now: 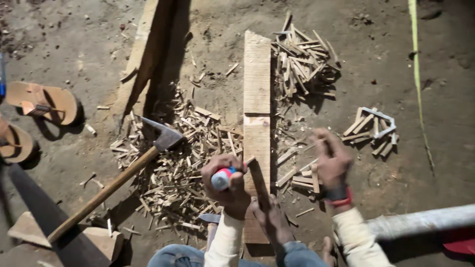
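Long pale wooden plank [257, 99]: lies flat on the dirt ground [89, 44], running away from the person, near end under a bare foot [269, 217] that presses on it.

Left hand [228, 183]: over the near part of the plank, fingers curled tight in a fist about a tool with a red, white and blue handle [222, 178]; the tool's working end is hidden behind the hand.

Right hand [332, 160]: just right of the plank, blurred, fingers bent downward over a few short wooden sticks [307, 179] on the ground; whether they pinch one cannot be told. Red and black band [339, 196] at the wrist; cream sleeves on both arms.

Heap of split wooden slivers [178, 168]: spread left of the plank, touching its edge in places.

Hammer with dark metal head and long brown wooden handle [123, 173]: lies slantwise on that heap, head toward the plank, handle reaching to the lower left.

Pile of cut wooden sticks [303, 62]: right of the plank's far half, close beside it.

Small bundle of sticks held in a bent grey metal strip [373, 128]: further right, well apart from the plank.

Second thick wooden board [143, 54]: left of the plank, standing on edge, casting a dark shadow.

Pair of tan sandals [42, 101]: far left edge.

Yellow-green cord [418, 84]: runs along the ground at far right.

Grey pipe [420, 221]: lower right corner.

Blue denim knees [297, 254]: bottom edge.
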`<action>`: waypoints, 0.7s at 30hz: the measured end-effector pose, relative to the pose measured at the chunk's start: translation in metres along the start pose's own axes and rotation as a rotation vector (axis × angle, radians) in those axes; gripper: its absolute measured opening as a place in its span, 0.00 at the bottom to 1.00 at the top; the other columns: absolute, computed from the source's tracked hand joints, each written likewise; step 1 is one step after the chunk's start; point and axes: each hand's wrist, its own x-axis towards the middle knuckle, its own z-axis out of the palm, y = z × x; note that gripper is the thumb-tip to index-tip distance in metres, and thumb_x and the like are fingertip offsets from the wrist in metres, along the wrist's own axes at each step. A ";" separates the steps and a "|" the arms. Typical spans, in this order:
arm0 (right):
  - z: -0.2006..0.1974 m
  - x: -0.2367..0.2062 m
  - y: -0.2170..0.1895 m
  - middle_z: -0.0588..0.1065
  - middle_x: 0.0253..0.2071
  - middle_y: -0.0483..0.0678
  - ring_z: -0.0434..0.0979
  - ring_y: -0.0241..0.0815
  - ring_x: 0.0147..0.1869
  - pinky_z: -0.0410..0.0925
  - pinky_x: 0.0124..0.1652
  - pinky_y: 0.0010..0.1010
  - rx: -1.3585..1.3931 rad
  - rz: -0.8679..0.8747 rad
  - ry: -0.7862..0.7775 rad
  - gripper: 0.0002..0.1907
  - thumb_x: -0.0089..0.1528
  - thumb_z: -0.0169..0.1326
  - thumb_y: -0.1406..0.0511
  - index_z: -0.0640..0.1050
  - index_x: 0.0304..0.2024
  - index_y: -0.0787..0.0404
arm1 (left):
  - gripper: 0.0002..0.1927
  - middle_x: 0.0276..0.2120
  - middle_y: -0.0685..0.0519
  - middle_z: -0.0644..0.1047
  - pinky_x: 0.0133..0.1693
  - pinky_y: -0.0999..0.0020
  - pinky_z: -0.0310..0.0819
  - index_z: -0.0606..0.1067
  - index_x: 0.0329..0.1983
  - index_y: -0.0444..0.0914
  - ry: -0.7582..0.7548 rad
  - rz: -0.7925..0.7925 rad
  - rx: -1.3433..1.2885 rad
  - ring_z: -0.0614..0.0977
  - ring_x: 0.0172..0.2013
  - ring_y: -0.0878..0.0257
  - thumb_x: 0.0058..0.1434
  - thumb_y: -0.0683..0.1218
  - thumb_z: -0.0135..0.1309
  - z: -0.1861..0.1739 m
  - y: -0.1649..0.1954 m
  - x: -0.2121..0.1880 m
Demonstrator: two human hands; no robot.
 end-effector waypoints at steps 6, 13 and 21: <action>-0.061 0.038 0.026 0.80 0.51 0.58 0.82 0.50 0.51 0.75 0.48 0.37 -0.874 -0.524 0.286 0.29 0.48 0.64 0.67 0.78 0.52 0.69 | 0.26 0.37 0.46 0.73 0.36 0.66 0.77 0.63 0.48 0.35 -0.007 0.003 -0.064 0.75 0.35 0.62 0.70 0.59 0.59 -0.007 0.004 -0.005; 0.036 -0.012 0.028 0.80 0.47 0.45 0.78 0.46 0.52 0.74 0.48 0.35 -0.557 -0.538 -0.502 0.15 0.53 0.65 0.64 0.82 0.43 0.53 | 0.25 0.35 0.46 0.74 0.32 0.67 0.76 0.63 0.46 0.35 -0.027 -0.014 -0.060 0.76 0.32 0.61 0.69 0.57 0.61 -0.005 -0.003 -0.001; 0.033 -0.013 0.016 0.78 0.41 0.47 0.76 0.48 0.48 0.71 0.46 0.39 -0.599 -0.483 -0.590 0.09 0.58 0.63 0.63 0.82 0.40 0.55 | 0.22 0.37 0.47 0.74 0.32 0.67 0.78 0.63 0.49 0.36 -0.011 0.019 -0.028 0.76 0.33 0.63 0.70 0.53 0.59 -0.001 0.006 0.006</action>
